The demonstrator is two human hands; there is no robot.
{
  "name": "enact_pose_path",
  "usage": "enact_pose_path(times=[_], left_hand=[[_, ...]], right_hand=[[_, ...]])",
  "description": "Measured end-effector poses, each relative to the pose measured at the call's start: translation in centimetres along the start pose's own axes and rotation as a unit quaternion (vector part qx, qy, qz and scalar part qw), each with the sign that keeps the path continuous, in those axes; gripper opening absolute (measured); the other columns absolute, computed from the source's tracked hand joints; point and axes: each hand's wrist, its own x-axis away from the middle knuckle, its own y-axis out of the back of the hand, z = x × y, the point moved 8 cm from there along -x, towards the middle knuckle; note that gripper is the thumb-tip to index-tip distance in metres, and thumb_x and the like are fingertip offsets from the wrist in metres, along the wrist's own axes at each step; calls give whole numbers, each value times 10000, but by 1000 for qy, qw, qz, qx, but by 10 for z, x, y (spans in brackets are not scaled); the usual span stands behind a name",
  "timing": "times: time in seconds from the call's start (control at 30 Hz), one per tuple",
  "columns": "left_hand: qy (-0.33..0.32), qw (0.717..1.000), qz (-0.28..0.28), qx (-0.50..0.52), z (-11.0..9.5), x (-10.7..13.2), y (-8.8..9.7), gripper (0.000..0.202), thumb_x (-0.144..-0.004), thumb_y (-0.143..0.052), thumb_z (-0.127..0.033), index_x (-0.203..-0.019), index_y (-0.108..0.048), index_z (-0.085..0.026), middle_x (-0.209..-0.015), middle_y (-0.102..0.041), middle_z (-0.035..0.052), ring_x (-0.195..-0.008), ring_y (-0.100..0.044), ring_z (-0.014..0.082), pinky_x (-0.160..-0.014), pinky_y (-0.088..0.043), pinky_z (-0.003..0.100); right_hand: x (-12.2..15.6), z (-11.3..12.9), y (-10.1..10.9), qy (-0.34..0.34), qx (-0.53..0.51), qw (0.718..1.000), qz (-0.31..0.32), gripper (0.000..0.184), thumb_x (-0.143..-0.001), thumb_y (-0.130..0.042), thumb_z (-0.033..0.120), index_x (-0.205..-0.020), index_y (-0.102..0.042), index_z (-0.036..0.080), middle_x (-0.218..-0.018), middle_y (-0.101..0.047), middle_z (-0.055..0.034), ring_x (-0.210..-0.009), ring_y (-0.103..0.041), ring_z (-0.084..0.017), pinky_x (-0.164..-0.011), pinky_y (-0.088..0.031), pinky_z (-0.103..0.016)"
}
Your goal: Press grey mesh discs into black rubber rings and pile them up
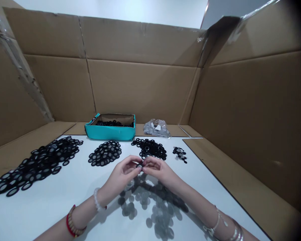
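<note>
– Centrally, what was shown held?

– A small black ring point(139, 165) was shown pinched between the left hand point(121, 174) and the right hand point(157, 169), just above the table point(65, 197). Both hands were closed to a fingertip pinch, thumb against forefinger, with the other fingers curled in; nothing else was held. Whether a disc was already seated in the ring could not be told.

– What lay around it?

– Grey discs point(150, 207) were scattered under the wrists, many overlapping. Further back, filled rings point(105, 153), bare rings point(150, 148) and a few loose pieces point(180, 154) were laid in separate heaps, and a larger heap point(37, 164) was spread at far left. A box point(110, 132) and a bag point(157, 128) were set by the cardboard wall point(140, 90).

– Which fault was judged likeliest?

– A slip was judged likeliest. So small a part, gripped only at its edge by fingertips, could have been sprung out by uneven pressure and lost among the discs. The discs could have been swept aside by the forearms, which were held low over them. Two thin discs, being overlapped, could have been lifted as one. Mixing was also judged possible, since the heaps were set near one another with no divider between.
</note>
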Motion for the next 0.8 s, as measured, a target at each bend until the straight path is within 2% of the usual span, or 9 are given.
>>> enact_pose_path(times=[0.1,0.2,0.3,0.4,0.5,0.63,0.8], left_hand=[[45,998,-28,16,8,-2,4,201,-731,-646,-255,-894,-576,-161,-899,-601,48,-856,-578,180,-782,-484,295],[63,997,-41,21,9,-2,6,217,-715,-652,-242,-893,-559,-159,-871,-589,39,-836,-573,171,-755,-487,282],[34,999,-34,-7,4,0,4,162,-746,-611,-233,-880,-554,-162,-877,-588,39,-843,-576,168,-773,-476,281],[-1,998,-32,-46,1,1,3,130,-771,-578,-217,-887,-544,-169,-879,-588,35,-830,-580,161,-769,-467,279],[-1,997,-53,-63,2,0,5,141,-765,-582,-208,-890,-531,-168,-849,-583,24,-779,-577,147,-730,-470,267],[22,997,-63,-38,5,-1,7,159,-737,-610,-218,-866,-541,-156,-826,-586,21,-758,-575,139,-713,-473,253],[127,991,-29,38,16,1,4,207,-695,-662,-237,-860,-587,-137,-765,-611,21,-730,-595,148,-657,-473,239]], right_hand=[[1,4,-3,23,30,999,2,247,-721,-677,371,-822,-570,174,-780,-575,-8,-760,-566,-155,-708,-440,-284],[3,12,-5,72,109,991,6,189,-772,-633,341,-845,-567,180,-790,-582,-15,-761,-563,-159,-695,-438,-279],[7,22,-8,115,232,966,14,115,-837,-561,288,-792,-573,183,-760,-591,-14,-734,-548,-156,-671,-413,-266],[11,29,-10,145,294,945,6,176,-870,-509,260,-721,-554,178,-717,-568,-7,-706,-529,-149,-642,-388,-252],[12,32,-10,164,303,939,-5,190,-871,-504,251,-699,-532,173,-708,-542,-2,-704,-517,-145,-634,-379,-242],[11,28,-8,148,290,945,-13,198,-864,-510,246,-682,-521,169,-679,-539,9,-671,-512,-135,-617,-372,-231],[9,20,-6,111,256,960,-8,204,-858,-521,260,-678,-547,168,-674,-582,4,-664,-524,-137,-617,-378,-230]])
